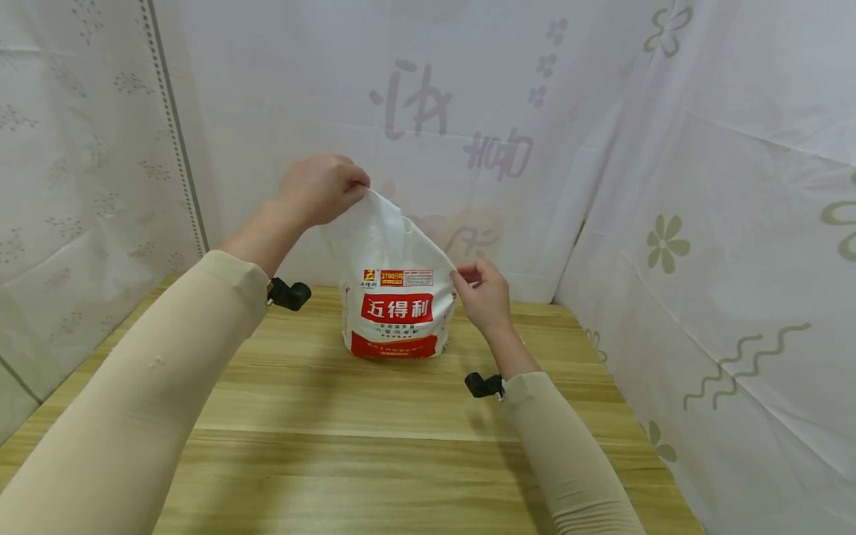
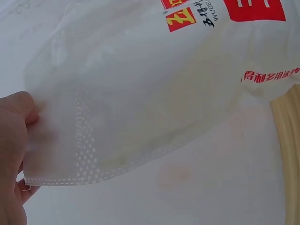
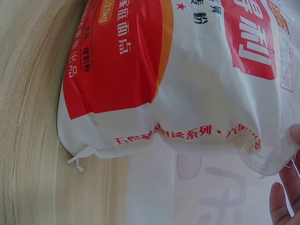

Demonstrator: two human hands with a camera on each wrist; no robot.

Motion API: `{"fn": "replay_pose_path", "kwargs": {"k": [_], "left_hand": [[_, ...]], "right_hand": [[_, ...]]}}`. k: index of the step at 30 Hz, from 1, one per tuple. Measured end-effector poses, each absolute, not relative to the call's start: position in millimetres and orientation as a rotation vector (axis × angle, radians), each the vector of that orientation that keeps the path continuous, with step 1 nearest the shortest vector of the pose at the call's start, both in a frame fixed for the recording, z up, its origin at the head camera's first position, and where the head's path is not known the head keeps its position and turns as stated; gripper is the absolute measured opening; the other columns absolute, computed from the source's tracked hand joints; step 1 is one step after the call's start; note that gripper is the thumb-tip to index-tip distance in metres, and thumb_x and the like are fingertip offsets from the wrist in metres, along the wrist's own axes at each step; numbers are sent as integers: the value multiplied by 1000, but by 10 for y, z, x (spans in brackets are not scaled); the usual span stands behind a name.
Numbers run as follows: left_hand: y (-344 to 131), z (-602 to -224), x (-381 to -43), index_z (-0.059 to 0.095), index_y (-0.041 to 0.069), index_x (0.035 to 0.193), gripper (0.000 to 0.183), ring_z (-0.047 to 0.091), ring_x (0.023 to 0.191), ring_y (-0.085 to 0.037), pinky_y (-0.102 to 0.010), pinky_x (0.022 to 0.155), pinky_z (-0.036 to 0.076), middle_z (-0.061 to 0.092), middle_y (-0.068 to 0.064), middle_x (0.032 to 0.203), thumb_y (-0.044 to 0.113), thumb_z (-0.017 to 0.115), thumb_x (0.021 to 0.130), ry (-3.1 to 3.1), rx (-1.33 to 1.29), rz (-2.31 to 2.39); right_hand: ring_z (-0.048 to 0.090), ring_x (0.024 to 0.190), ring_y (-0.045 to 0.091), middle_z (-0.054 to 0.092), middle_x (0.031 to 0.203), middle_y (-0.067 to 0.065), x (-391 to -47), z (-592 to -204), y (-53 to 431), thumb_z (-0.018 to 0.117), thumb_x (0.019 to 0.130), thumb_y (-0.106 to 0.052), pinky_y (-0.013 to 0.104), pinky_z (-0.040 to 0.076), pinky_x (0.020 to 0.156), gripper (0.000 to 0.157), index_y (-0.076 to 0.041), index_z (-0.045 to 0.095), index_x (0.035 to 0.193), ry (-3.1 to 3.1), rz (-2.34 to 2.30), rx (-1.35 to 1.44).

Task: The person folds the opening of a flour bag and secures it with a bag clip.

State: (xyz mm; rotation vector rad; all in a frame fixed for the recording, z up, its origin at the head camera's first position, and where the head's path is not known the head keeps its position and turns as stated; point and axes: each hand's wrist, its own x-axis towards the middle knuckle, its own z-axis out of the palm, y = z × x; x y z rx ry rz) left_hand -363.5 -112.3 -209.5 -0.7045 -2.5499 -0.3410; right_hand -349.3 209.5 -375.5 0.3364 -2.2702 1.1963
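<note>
A white flour bag (image 1: 394,297) with red printed panels stands on the wooden table in the head view. My left hand (image 1: 328,189) pinches its upper left corner and holds it raised. Lower down on the other side, my right hand (image 1: 483,293) pinches the upper right corner between thumb and fingers. The top edge slants down from left to right between them. In the left wrist view the bag's thin upper part (image 2: 126,93) is spread out, with a dotted seam near the left hand. The right wrist view shows the fuller lower part (image 3: 201,93) resting against the table.
The wooden table (image 1: 321,461) reaches back to a pale printed curtain (image 1: 281,89). More patterned cloth hangs on the left (image 1: 87,148) and right (image 1: 749,245) sides. A small black camera (image 1: 289,295) is worn on the left wrist, another camera (image 1: 483,385) on the right.
</note>
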Motion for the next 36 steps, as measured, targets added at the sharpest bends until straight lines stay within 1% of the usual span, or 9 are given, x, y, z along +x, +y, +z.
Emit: {"fn": "replay_pose_path", "kwargs": {"k": [5, 12, 15, 21, 24, 27, 31, 34, 36], "left_hand": [[-1136, -2132, -3647, 80, 8, 128, 28, 71, 107, -36, -53, 94, 60, 78, -15, 123, 18, 60, 110, -2526, -701, -369], [-1151, -2133, -3659, 77, 7, 133, 31, 69, 120, -36, -53, 105, 57, 75, -17, 135, 19, 60, 109, -2567, -703, -506], [-1126, -2136, -3654, 78, 7, 133, 33, 69, 115, -36, -52, 102, 58, 76, -16, 131, 19, 58, 110, -2558, -710, -487], [-1057, -2179, -3647, 80, 8, 129, 31, 68, 101, -34, -48, 91, 59, 75, -14, 118, 21, 59, 111, -2522, -693, -421], [-1019, -2209, -3635, 81, 7, 126, 28, 69, 100, -35, -48, 91, 60, 75, -15, 116, 20, 61, 110, -2494, -681, -394], [-1017, -2234, -3639, 79, 6, 129, 28, 70, 104, -36, -50, 95, 60, 75, -17, 121, 19, 62, 110, -2489, -666, -454], [-1093, -2267, -3672, 70, 8, 145, 40, 71, 119, -37, -51, 103, 60, 72, -20, 133, 20, 65, 108, -2453, -578, -815], [-1170, -2306, -3671, 54, 13, 161, 61, 69, 129, -33, -48, 110, 58, 66, -18, 146, 24, 71, 104, -2357, -454, -1308], [-1206, -2349, -3660, 45, 17, 165, 71, 65, 132, -28, -43, 113, 55, 62, -14, 151, 25, 75, 102, -2245, -366, -1663]], "right_hand": [[74, 97, 31, 75, 109, 16, -3494, -3753, 2091, 75, 104, -14, 30, 55, 78, 13, -3, 72, 108, -2269, 1199, 333], [74, 97, 30, 75, 108, 15, -3502, -3768, 2105, 75, 104, -17, 30, 56, 79, 14, -3, 72, 108, -2273, 1200, 327], [75, 97, 29, 76, 108, 15, -3503, -3776, 2115, 75, 104, -17, 28, 56, 79, 14, -4, 72, 109, -2273, 1196, 321], [75, 98, 32, 75, 109, 16, -3513, -3776, 2128, 75, 104, -15, 32, 56, 80, 14, -3, 72, 109, -2264, 1197, 329], [75, 98, 31, 75, 109, 16, -3505, -3773, 2129, 75, 104, -15, 32, 56, 80, 13, -3, 72, 108, -2265, 1198, 321], [74, 98, 31, 75, 108, 15, -3492, -3769, 2122, 76, 104, -15, 31, 56, 79, 13, -3, 72, 108, -2266, 1203, 312], [74, 97, 31, 75, 108, 15, -3486, -3765, 2112, 76, 104, -15, 32, 56, 77, 13, -4, 72, 107, -2261, 1203, 314], [74, 96, 31, 75, 107, 15, -3488, -3766, 2105, 76, 104, -15, 31, 56, 77, 13, -3, 72, 107, -2257, 1203, 324], [74, 96, 30, 75, 108, 15, -3487, -3767, 2100, 76, 103, -15, 30, 56, 78, 13, -4, 72, 107, -2258, 1201, 328]]}}
